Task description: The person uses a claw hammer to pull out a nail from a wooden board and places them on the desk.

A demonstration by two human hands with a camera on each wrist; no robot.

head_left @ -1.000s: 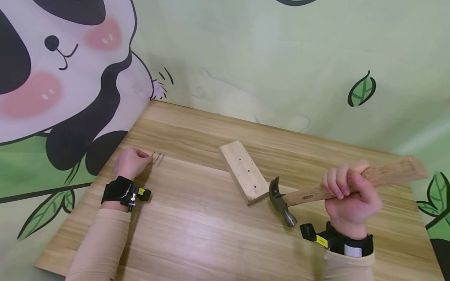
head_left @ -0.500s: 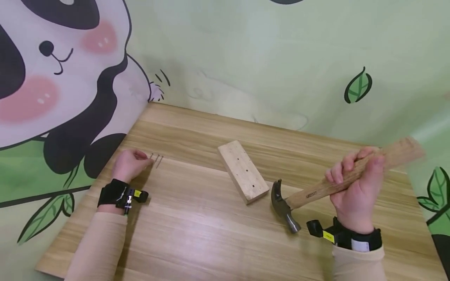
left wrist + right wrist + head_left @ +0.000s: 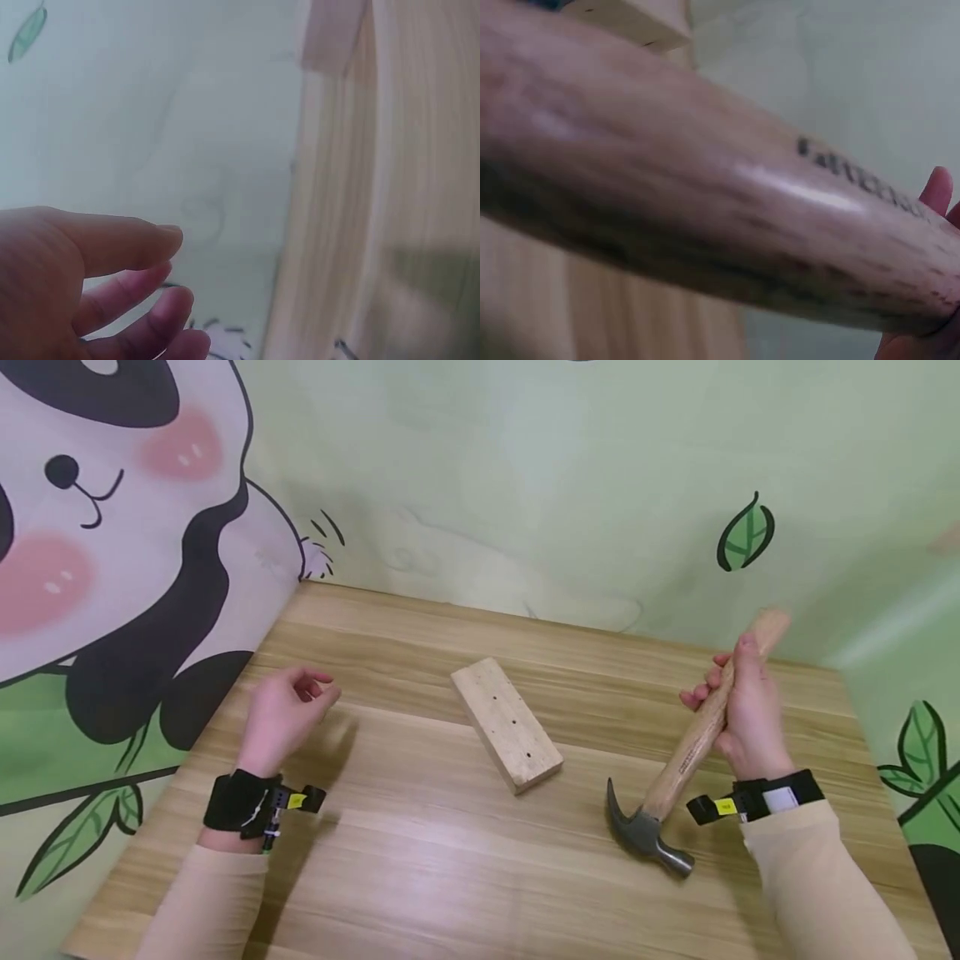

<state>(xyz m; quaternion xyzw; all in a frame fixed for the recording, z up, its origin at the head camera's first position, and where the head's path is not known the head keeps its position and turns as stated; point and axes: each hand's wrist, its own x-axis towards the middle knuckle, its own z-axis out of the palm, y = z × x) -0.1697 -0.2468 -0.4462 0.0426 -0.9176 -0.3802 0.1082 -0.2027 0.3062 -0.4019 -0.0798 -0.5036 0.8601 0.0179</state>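
Observation:
My left hand [image 3: 288, 714] is held over the left part of the table with its fingers loosely bent. In the left wrist view the thumb and fingertips [image 3: 176, 304] stand apart with nothing between them. A thin dark nail tip [image 3: 343, 348] shows at the bottom edge there; the nails are hidden by the hand in the head view. My right hand [image 3: 753, 718] grips the wooden handle of a claw hammer [image 3: 693, 739], thumb along it. Its dark metal head hangs low toward me. Left of the hammer lies a wooden block [image 3: 508, 724] with several dark holes in its top.
The wood-grain table [image 3: 420, 852] meets a pale green wall sheet [image 3: 487, 485] at the back. A printed panda [image 3: 150, 527] covers the sheet at the left side. Each wrist wears a black strap with a small camera.
My left hand has lifted from beside the nails, which it now hides. My right hand has turned the hammer, so the handle end swung up and left and the head moved toward me.

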